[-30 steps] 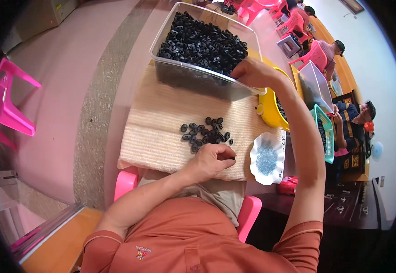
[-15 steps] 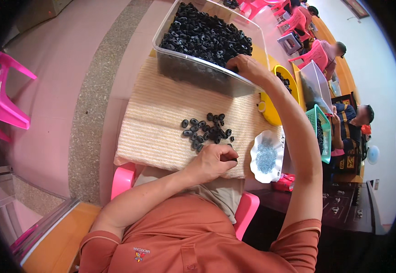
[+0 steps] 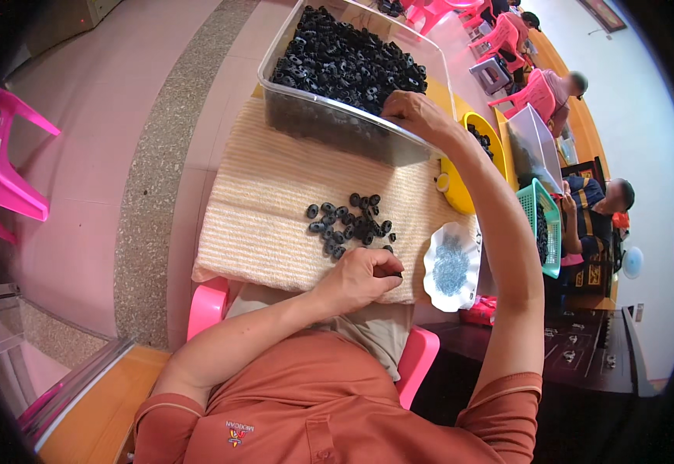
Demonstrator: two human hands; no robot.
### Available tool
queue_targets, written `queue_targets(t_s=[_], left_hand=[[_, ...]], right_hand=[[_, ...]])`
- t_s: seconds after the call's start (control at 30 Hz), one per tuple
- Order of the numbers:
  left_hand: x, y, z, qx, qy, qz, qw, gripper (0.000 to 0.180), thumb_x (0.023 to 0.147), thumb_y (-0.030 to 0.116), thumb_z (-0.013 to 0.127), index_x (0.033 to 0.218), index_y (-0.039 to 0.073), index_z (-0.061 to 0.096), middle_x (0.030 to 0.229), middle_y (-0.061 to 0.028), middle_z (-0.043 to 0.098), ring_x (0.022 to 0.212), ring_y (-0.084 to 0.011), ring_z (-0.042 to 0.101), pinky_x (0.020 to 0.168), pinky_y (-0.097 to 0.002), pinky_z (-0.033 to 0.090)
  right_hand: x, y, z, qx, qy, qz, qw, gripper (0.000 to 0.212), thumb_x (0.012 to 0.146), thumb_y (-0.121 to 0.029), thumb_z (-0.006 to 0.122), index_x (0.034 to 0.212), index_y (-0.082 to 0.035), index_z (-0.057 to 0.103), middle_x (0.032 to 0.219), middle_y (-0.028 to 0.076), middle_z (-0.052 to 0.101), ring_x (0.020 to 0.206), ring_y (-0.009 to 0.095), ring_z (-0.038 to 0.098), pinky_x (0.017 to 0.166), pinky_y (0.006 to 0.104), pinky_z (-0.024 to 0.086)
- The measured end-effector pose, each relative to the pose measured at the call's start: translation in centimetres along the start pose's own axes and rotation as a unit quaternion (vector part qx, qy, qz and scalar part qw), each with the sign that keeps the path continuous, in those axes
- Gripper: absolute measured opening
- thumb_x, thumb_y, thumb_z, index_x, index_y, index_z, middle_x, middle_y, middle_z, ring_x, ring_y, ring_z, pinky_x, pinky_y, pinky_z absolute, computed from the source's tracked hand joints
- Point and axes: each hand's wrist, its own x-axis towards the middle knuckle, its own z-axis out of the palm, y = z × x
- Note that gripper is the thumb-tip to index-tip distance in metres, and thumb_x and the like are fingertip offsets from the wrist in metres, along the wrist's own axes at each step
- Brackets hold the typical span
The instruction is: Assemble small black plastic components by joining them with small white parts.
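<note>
My left hand [image 3: 356, 279] rests at the near edge of the towel-covered table, thumb and fingertips closed on a small black part, mostly hidden by the fingers. Just beyond it lies a loose pile of small, oval black plastic parts [image 3: 362, 225] with holes through them. My right hand [image 3: 418, 116] reaches over the near rim of a large clear plastic bin [image 3: 329, 127]. Its curled fingers are down at the heap of similar black parts [image 3: 345, 62]; what they grip is hidden.
Right of the pile stands a white scalloped dish [image 3: 451, 267] of tiny clear pieces. Beyond it are a yellow container [image 3: 461, 193], a green basket [image 3: 547, 224] and another clear bin [image 3: 534, 143]. People sit farther off at right; a pink stool [image 3: 12, 166] stands left.
My right hand has shifted very slightly left at the bin's rim, its fingers still curled in the parts. My left hand keeps its pinch in nearly the same place.
</note>
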Motion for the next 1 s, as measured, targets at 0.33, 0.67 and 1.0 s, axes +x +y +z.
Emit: queue_targets(t_s=[0.33,0.67,1.0], left_hand=[[0.3,-0.5,0.0,-0.031,0.003,0.002,1.0,0.024,0.086,0.012,0.072,0.106,-0.002,0.071,0.092,-0.0121,0.075,0.082,-0.0145,0.07,0.074,-0.0293,0.056],[0.8,-0.5,-0.5,-0.059,0.041,0.007,0.997,0.02,0.086,0.008,0.075,0.102,-0.003,0.071,0.092,-0.0092,0.075,0.085,-0.0118,0.069,0.078,-0.0276,0.056],[0.8,-0.8,-0.4,-0.116,0.019,0.022,0.993,0.018,0.089,0.007,0.074,0.105,-0.002,0.071,0.093,-0.0025,0.072,0.085,-0.0075,0.065,0.077,-0.0243,0.055]], right_hand=[[-1.8,-3.2,-1.1,0.051,0.222,0.151,0.962,0.022,0.09,-0.024,0.071,0.096,-0.004,0.077,0.078,0.012,0.073,0.07,0.025,0.07,0.067,0.0335,0.054],[-11.7,-12.5,0.0,0.091,0.368,0.136,0.915,0.019,0.087,0.001,0.07,0.105,-0.001,0.07,0.092,0.012,0.069,0.08,0.021,0.068,0.068,0.0282,0.052],[-18.8,-16.1,7.6,0.28,0.336,0.215,0.873,0.021,0.089,0.004,0.07,0.11,0.002,0.07,0.099,0.011,0.07,0.091,0.017,0.067,0.078,0.0267,0.054]])
